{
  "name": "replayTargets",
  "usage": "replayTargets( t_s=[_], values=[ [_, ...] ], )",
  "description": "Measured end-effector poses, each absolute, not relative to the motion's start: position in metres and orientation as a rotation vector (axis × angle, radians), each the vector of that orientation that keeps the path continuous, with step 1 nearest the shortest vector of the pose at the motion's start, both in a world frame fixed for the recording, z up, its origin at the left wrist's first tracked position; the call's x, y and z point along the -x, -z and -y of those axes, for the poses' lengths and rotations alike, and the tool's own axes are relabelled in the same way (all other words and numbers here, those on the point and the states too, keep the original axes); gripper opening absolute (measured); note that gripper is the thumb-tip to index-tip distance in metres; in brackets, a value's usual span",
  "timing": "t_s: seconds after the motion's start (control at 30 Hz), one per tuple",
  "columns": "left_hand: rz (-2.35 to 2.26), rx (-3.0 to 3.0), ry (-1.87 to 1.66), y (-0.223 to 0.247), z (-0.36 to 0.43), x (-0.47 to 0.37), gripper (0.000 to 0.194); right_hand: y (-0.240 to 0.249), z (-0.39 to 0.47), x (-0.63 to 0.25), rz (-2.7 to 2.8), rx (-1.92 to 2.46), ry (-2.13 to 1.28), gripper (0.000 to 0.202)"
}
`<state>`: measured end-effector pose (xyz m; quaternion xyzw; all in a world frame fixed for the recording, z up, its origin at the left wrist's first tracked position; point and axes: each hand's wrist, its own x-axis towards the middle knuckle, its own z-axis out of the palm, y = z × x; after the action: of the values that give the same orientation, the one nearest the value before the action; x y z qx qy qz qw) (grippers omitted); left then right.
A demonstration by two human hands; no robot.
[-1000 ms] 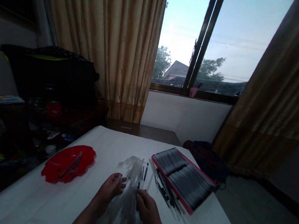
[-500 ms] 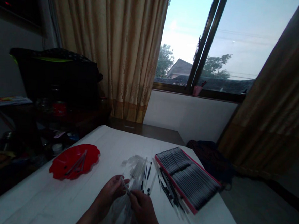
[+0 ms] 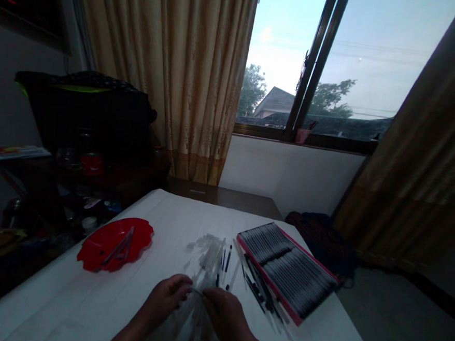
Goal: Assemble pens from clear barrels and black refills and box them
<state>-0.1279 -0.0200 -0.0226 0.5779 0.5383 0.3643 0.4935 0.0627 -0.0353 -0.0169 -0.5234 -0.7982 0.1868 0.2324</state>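
Observation:
Near the front of the white table, my left hand [image 3: 169, 295] and my right hand [image 3: 224, 309] face each other with fingers pinched. A thin pen-like stick [image 3: 197, 291] spans the small gap between them, held at both ends; its exact kind is too dim to tell. Under and beyond the hands lies a loose pile of clear, slim plastic sleeves [image 3: 210, 255]. A few black-ended pen-like sticks [image 3: 227, 259] rest just right of the pile. Farther right, a pink-edged box [image 3: 298, 321] holds two rows of similar sticks, and several more lie along its left side.
A red scalloped plate [image 3: 89, 252] with clear plastic strips stands on the left of the white table [image 3: 101, 307]. Beyond the left table edge is a dark cabinet with a red can [image 3: 91, 164]. Curtains and a window are behind; dark cloth [image 3: 324, 234] lies at right.
My hands have turned and moved slightly apart, the right one shifting rightward. The stick, slanted before, now lies flatter between them. The view has shifted slightly.

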Motion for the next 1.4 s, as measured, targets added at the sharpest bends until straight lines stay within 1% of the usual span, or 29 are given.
replayTargets(
  t_s=[0.13, 0.4, 0.53, 0.63, 0.73, 0.83, 0.9, 0.97, 1.03, 1.1, 1.17, 1.3, 1.4],
  values=[
    [-1.354, -1.357, -0.736, 0.016, 0.019, 0.13, 0.038, 0.015, 0.036, -0.067, 2.291, 1.411, -0.46, 0.022],
    [-1.377, -1.292, -0.727, 0.018, 0.017, 0.128, 0.031, 0.011, 0.035, -0.064, 2.379, 1.362, -0.367, 0.024],
    [-1.364, -1.354, -0.711, 0.016, 0.018, 0.127, 0.024, 0.019, 0.034, -0.064, 2.357, 1.336, -0.377, 0.024],
    [-1.339, -1.396, -0.697, 0.017, 0.019, 0.121, 0.024, 0.025, 0.035, -0.068, 2.328, 1.374, -0.387, 0.023],
    [-1.309, -1.42, -0.668, 0.018, 0.014, 0.112, 0.03, 0.026, 0.038, -0.076, 2.285, 1.387, -0.437, 0.022],
    [-1.275, -1.481, -0.668, 0.016, 0.001, 0.108, 0.047, 0.021, 0.039, -0.09, 2.143, 1.435, -0.517, 0.02],
    [-1.348, -1.555, -0.704, 0.012, -0.011, 0.114, 0.054, 0.016, 0.036, -0.108, 2.02, 1.529, -0.502, 0.019],
    [-1.498, -1.664, -0.76, 0.01, -0.021, 0.127, 0.048, 0.013, 0.03, -0.133, 1.896, 1.606, -0.433, 0.019],
    [-1.721, -1.769, -0.802, 0.014, -0.028, 0.144, 0.041, 0.012, 0.022, -0.166, 1.781, 1.598, -0.38, 0.023],
    [-1.87, -1.844, -0.815, 0.024, -0.032, 0.162, 0.043, 0.013, 0.013, -0.203, 1.676, 1.615, -0.277, 0.025],
    [-1.893, -1.96, -0.851, 0.04, -0.034, 0.177, 0.044, 0.014, 0.005, -0.239, 1.588, 1.703, -0.187, 0.025],
    [-1.929, -2.083, -0.805, 0.071, -0.041, 0.192, 0.049, 0.013, -0.009, -0.298, 1.475, 1.9, -0.106, 0.029],
    [-1.922, -2.162, -0.783, 0.083, -0.046, 0.196, 0.048, 0.013, -0.019, -0.327, 1.416, 2.074, -0.078, 0.03]
  ],
)
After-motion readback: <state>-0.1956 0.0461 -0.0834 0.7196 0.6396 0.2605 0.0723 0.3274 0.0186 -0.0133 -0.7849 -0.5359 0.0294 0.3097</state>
